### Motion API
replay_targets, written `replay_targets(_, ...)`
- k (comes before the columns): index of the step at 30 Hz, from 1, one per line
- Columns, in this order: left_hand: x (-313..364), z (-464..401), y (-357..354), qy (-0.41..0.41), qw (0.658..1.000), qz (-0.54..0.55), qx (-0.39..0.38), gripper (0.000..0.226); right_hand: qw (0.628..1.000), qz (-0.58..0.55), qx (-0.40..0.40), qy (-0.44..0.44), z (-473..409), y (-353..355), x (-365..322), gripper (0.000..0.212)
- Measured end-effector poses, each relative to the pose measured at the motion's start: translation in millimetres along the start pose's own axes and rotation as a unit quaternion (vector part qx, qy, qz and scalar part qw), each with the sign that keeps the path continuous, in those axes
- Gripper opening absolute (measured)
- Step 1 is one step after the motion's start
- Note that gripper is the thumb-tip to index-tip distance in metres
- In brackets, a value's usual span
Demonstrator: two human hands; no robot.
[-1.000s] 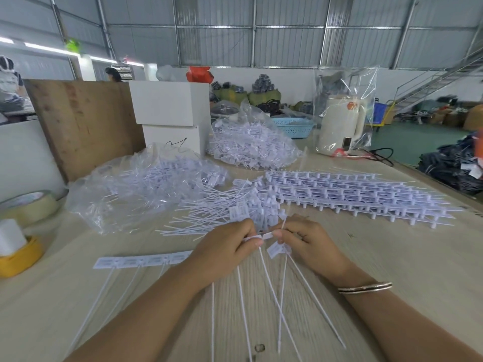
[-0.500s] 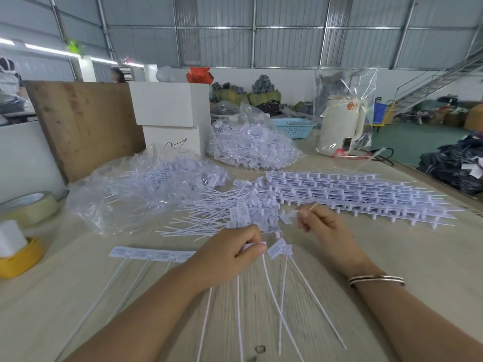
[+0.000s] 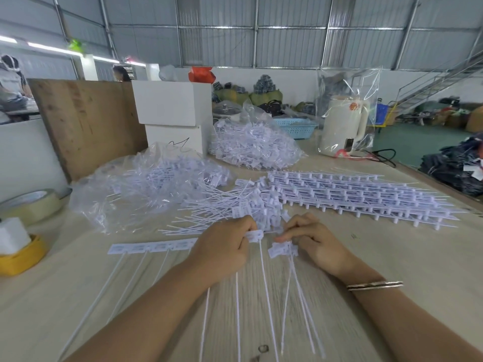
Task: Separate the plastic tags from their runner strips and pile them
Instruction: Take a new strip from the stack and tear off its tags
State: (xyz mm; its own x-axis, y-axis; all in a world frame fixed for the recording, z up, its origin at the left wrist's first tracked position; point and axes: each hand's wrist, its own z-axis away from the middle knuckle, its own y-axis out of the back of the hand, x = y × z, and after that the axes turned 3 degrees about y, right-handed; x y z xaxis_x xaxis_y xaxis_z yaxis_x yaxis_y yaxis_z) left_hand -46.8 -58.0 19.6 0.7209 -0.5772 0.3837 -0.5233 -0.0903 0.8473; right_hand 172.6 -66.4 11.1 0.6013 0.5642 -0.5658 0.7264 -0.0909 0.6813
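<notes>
Pinching flat white tags (image 3: 281,249) (long-tailed), left hand (image 3: 224,248), right hand (image 3: 312,237)

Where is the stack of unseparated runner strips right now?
In the head view, the stack of runner strips lies on the table's right side, beyond the right hand and right of the loose tag pile.

Both bare forearms reach in from the bottom edge, the left from about 7 o'clock, the right from about 5 o'clock, converging toward the centre. The left hand (image 3: 224,246) lies knuckles up, fingers curled under, pinching at its 2 o'clock tip. The right hand (image 3: 312,240) sits just beside it at 3 o'clock, fingers bent, fingertips (image 3: 283,237) pointing toward the left hand.
</notes>
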Motion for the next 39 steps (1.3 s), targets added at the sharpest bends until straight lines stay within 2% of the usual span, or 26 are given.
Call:
replay_targets(4, 1.9, -1.7, -8.7, 0.004, 0.997, 0.081, -0.015, 0.052, 0.989, 0.078, 0.109, 0.058, -0.2, -0.6, -3.3, 0.039)
replay_targets(7, 3.6, -2.9, -14.3, 0.001, 0.993, 0.121, 0.001, 0.057, 0.982, 0.127, 0.067, 0.121, 3.1, -5.8, -12.0, 0.049)
replay_targets(9, 6.3, -3.0, -15.1, -0.008, 0.99, 0.139, 0.019, 0.054, 0.969, 0.176, 0.05, 0.163, 2.8, -10.7, -13.5, 0.045)
replay_targets(11, 8.2, -2.9, -13.8, -0.028, 0.989, 0.14, 0.033, 0.049, 0.959, 0.2, 0.075, 0.186, 1.0, -13.2, -12.7, 0.031)
replay_targets(14, 9.2, -1.9, -9.8, -0.042, 0.996, 0.083, 0.019, 0.022, 0.952, 0.201, 0.101, 0.206, 1.0, -13.3, -9.0, 0.023)
replay_targets(16, 7.1, -1.8, -6.8, 0.003, 1.0, 0.023, 0.019, 0.009, 0.949, 0.21, 0.124, 0.199, 1.5, -13.2, -7.0, 0.023)
replay_targets(18, 3.5, -2.3, -6.1, 0.054, 0.998, -0.002, 0.025, 0.017, 0.947, 0.22, 0.136, 0.192, 1.1, -12.1, -7.8, 0.02)
replay_targets(20, 3.0, -2.7, -6.4, 0.07, 0.997, 0.028, 0.029, 0.017, 0.947, 0.226, 0.133, 0.186, 0.6, -11.9, -9.9, 0.024)
replay_targets(27, 9.8, -4.6, -11.6, 0.0, 0.996, 0.058, 0.066, 0.011, 0.982, 0.128, 0.105, 0.091, 0.4, -12.5, -10.3, 0.02)
replay_targets(31, 12.0, -5.1, -12.4, -0.04, 0.993, 0.067, 0.084, 0.006, 0.996, -0.029, 0.073, 0.03, -1.9, -11.6, -4.8, 0.016)
replay_targets(35, 12.8, -6.4, -12.3, -0.078, 0.991, 0.045, 0.095, 0.007, 0.994, -0.08, 0.073, 0.028, -3.0, -7.1, -0.9, 0.03)
replay_targets(39, 11.3, -6.4, -11.1, -0.058, 0.989, 0.107, 0.078, 0.003, 0.99, -0.113, 0.081, 0.036, -3.1, -6.3, -4.4, 0.029)
